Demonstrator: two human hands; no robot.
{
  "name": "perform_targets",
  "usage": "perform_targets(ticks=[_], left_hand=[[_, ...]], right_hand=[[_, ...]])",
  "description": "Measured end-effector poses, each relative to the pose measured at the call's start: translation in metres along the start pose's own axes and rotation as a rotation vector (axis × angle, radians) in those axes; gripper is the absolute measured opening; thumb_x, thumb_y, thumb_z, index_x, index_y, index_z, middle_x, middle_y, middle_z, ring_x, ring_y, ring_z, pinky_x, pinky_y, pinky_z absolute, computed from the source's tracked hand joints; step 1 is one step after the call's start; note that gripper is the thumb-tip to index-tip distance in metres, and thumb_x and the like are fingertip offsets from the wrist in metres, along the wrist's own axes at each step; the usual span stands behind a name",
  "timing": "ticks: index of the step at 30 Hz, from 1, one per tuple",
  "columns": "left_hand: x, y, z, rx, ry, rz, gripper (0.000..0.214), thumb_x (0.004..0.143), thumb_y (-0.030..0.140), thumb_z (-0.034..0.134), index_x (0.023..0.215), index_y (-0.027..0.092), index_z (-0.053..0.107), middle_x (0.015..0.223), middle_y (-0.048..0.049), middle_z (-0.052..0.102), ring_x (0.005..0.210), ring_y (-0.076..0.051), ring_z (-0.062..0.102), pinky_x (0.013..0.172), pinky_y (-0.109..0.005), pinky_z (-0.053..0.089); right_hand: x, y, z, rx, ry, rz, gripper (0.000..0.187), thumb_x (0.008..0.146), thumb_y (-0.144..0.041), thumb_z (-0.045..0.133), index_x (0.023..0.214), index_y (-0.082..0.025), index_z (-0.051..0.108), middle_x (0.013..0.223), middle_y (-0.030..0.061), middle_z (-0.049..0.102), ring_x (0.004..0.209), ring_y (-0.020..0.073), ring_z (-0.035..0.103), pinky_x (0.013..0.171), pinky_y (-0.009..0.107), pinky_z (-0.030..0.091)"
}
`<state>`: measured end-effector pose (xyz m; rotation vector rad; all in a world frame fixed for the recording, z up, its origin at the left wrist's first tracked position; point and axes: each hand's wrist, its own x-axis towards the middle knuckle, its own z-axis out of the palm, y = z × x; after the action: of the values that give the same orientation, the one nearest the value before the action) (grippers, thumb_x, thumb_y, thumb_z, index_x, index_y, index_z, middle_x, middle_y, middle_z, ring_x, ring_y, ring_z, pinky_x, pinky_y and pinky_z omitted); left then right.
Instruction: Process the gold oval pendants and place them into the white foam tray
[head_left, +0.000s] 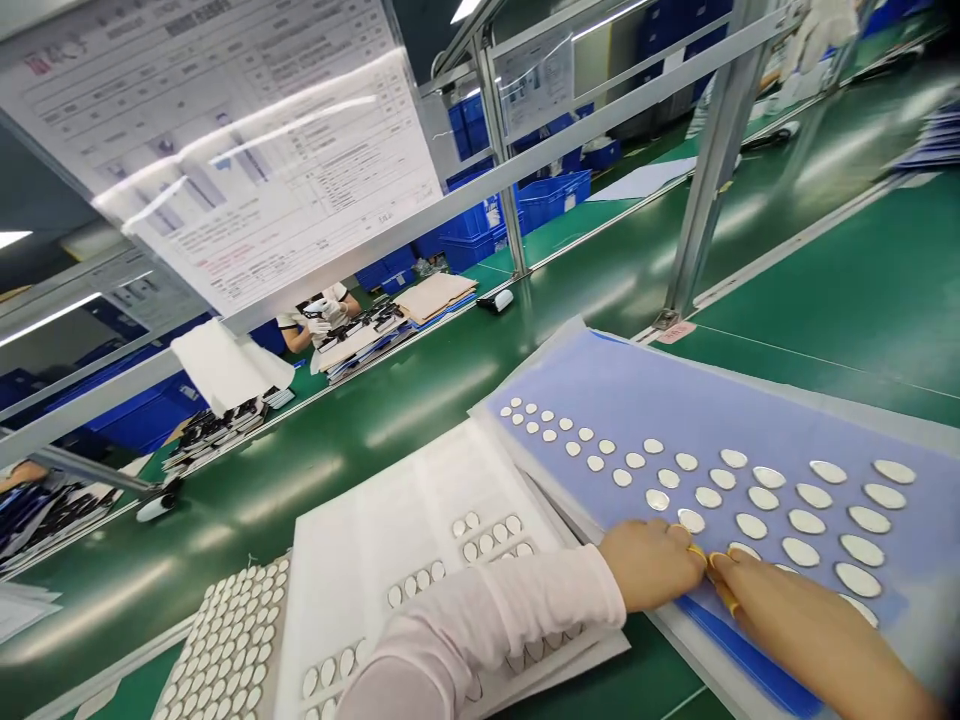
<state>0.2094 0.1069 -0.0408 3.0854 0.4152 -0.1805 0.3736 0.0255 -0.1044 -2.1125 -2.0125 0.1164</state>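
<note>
My left hand (651, 562), its sleeve pale pink, and my right hand (791, 605) meet with fingertips together over the near edge of a blue-violet sheet (645, 380). Both hands are closed in a pinch, with yellow covers on some fingers. Whatever lies between the fingertips is too small or hidden to name. Rows of white oval pieces with dark rims (801, 551) lie on this sheet around my hands. Under my left forearm is a stack of white sheets (360, 540) with more ovals in short rows, some covered by the sleeve.
A tray densely filled with ovals (225, 640) stands at lower left. A metal post (705, 180) and a rail with a hanging printed document (247, 130) rise beyond the bench. Across the green line (420, 390), a gloved co-worker (322, 315) handles a dark part beside stacked boards.
</note>
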Motion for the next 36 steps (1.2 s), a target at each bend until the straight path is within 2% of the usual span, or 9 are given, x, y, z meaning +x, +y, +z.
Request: perform_targets(ticks=[4,7,9,11,14,18,25,29,36], left_hand=[[-0.012,-0.002,-0.014,-0.066,-0.011,-0.072,0.018,0.090,0.007,0.048,0.098,0.010,0.065,0.100,-0.0138,0.065,0.091,-0.025,0.064,0.073,-0.034,0.053],[-0.050,-0.007,-0.040,-0.271,0.026,-0.147,0.015,0.084,0.007,0.055,0.095,0.014,0.063,0.096,-0.0110,0.065,0.092,-0.025,0.061,0.080,-0.036,0.053],[-0.087,-0.007,-0.060,-0.525,0.121,-0.180,0.017,0.088,0.006,0.049,0.087,0.018,0.059,0.089,-0.0061,0.064,0.095,-0.021,0.060,0.085,-0.031,0.052],[-0.127,-0.004,-0.076,-0.731,0.264,-0.288,0.011,0.093,0.012,0.048,0.091,0.019,0.057,0.093,-0.0062,0.062,0.093,-0.019,0.059,0.084,-0.030,0.052],[-0.176,0.007,-0.090,-0.893,0.491,-0.374,0.006,0.097,0.019,0.050,0.095,0.019,0.056,0.096,-0.0071,0.060,0.091,-0.018,0.057,0.086,-0.033,0.052],[-0.215,0.023,-0.089,-0.959,0.692,-0.445,0.013,0.101,0.028,0.049,0.097,0.019,0.057,0.110,-0.0105,0.055,0.106,-0.019,0.055,0.099,-0.040,0.050],[-0.254,0.039,-0.077,-1.014,0.823,-0.548,0.013,0.102,0.032,0.051,0.102,0.022,0.059,0.116,-0.0090,0.057,0.111,-0.020,0.057,0.102,-0.040,0.047],[-0.265,0.044,-0.075,-0.995,0.896,-0.577,0.009,0.101,0.030,0.054,0.103,0.024,0.060,0.115,-0.0073,0.058,0.109,-0.018,0.058,0.099,-0.037,0.049],[-0.270,0.041,-0.070,-0.978,0.886,-0.546,0.013,0.094,0.028,0.065,0.106,0.024,0.059,0.118,-0.0076,0.054,0.112,-0.021,0.060,0.101,-0.040,0.051]], right_hand=[[0.007,-0.002,-0.008,0.063,0.138,-0.176,0.030,0.068,-0.002,0.051,0.052,-0.026,0.048,0.046,0.0075,0.059,0.029,0.0217,0.052,0.035,0.032,0.019],[0.008,-0.020,-0.029,0.087,0.134,-0.237,0.030,0.069,-0.001,0.049,0.055,-0.027,0.044,0.048,0.0038,0.059,0.032,0.0201,0.052,0.035,0.031,0.020],[0.007,-0.044,-0.048,0.199,0.107,-0.311,0.026,0.072,-0.004,0.051,0.062,-0.028,0.048,0.054,0.0011,0.060,0.041,0.0204,0.057,0.038,0.031,0.029],[0.004,-0.075,-0.067,0.418,0.085,-0.426,0.020,0.075,-0.008,0.054,0.070,-0.027,0.051,0.060,-0.0010,0.060,0.050,0.0191,0.059,0.046,0.030,0.042],[-0.001,-0.125,-0.085,0.786,0.180,-0.527,0.018,0.084,-0.010,0.053,0.078,-0.027,0.050,0.065,-0.0028,0.053,0.054,0.0155,0.051,0.050,0.026,0.044],[0.000,-0.180,-0.084,1.154,0.294,-0.619,0.022,0.086,-0.005,0.054,0.086,-0.027,0.051,0.069,-0.0027,0.048,0.058,0.0150,0.045,0.052,0.026,0.041],[0.009,-0.229,-0.078,1.189,0.269,-0.812,0.024,0.082,-0.003,0.054,0.090,-0.025,0.055,0.069,-0.0023,0.048,0.059,0.0153,0.044,0.054,0.028,0.038],[0.007,-0.237,-0.084,1.191,0.191,-0.836,0.025,0.081,-0.003,0.053,0.090,-0.026,0.054,0.068,-0.0028,0.046,0.059,0.0152,0.043,0.055,0.028,0.037],[0.007,-0.239,-0.088,1.174,0.109,-0.847,0.021,0.084,-0.004,0.051,0.089,-0.025,0.051,0.072,-0.0017,0.048,0.063,0.0160,0.045,0.057,0.028,0.039]])
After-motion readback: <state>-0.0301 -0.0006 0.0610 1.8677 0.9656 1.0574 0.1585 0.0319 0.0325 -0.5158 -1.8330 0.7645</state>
